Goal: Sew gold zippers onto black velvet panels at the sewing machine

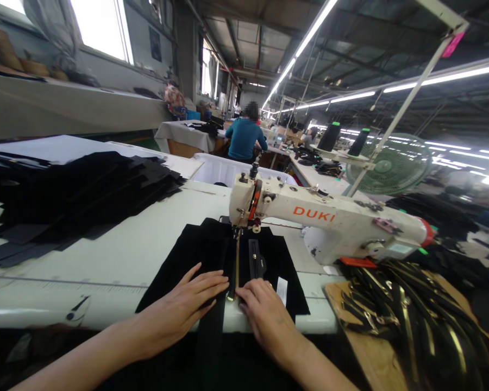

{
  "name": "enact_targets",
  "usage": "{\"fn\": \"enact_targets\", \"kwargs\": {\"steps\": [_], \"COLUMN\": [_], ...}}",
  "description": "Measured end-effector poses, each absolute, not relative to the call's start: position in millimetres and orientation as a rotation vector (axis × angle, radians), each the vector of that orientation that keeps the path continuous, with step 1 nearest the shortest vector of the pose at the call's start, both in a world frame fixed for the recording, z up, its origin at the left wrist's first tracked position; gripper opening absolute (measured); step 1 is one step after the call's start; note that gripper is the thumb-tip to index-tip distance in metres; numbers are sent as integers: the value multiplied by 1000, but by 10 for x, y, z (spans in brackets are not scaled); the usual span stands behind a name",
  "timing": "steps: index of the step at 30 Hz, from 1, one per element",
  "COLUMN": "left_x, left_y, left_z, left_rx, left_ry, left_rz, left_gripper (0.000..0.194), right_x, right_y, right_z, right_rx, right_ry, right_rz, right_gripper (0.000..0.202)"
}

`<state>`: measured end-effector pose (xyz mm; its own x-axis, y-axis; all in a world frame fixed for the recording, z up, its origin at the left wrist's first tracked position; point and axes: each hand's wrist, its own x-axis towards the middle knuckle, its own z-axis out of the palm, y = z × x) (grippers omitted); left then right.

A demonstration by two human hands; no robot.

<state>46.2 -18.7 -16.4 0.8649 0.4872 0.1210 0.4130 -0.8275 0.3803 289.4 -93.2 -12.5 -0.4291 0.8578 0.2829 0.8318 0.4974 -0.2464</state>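
Observation:
A black fabric piece (pixel 195 255) lies flat under the needle of a white sewing machine (pixel 330 222) marked DUKI. A gold zipper (pixel 237 263) runs down the middle of the fabric toward me. My left hand (pixel 187 307) rests flat on the fabric just left of the zipper, fingers together and pointing right. My right hand (pixel 264 315) presses flat on the fabric right of the zipper's near end. A small white label (pixel 282 289) sits on the fabric beside my right hand. Neither hand grips anything.
A stack of black cut pieces (pixel 85 190) covers the table at left. Several black and gold zippers (pixel 411 315) lie piled on a board at right. A white bin (pixel 224 168) and a green fan (pixel 391 163) stand behind the machine. A person in a teal top (pixel 244 138) sits far off.

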Motion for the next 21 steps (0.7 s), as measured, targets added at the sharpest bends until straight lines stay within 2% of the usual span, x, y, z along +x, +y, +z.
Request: {"fn": "enact_targets", "kwargs": {"steps": [5, 8, 12, 21], "left_x": [447, 413, 385, 487], "left_y": [-216, -204, -190, -322], "left_z": [-152, -83, -98, -228], "left_rx": [2618, 2533, 2578, 2824], "left_ry": [750, 846, 795, 643], "left_rz": [410, 438, 493, 458], "left_gripper": [51, 45, 47, 72], "right_x": [2979, 3026, 3002, 2848], "right_y": [-737, -631, -647, -982], "right_z": [1, 170, 227, -70], "right_rx": [-1349, -1315, -1242, -1269], "right_ry": [-2269, -2315, -2500, -2507], "right_rz": [203, 214, 193, -31], "right_gripper": [20, 21, 16, 38]}}
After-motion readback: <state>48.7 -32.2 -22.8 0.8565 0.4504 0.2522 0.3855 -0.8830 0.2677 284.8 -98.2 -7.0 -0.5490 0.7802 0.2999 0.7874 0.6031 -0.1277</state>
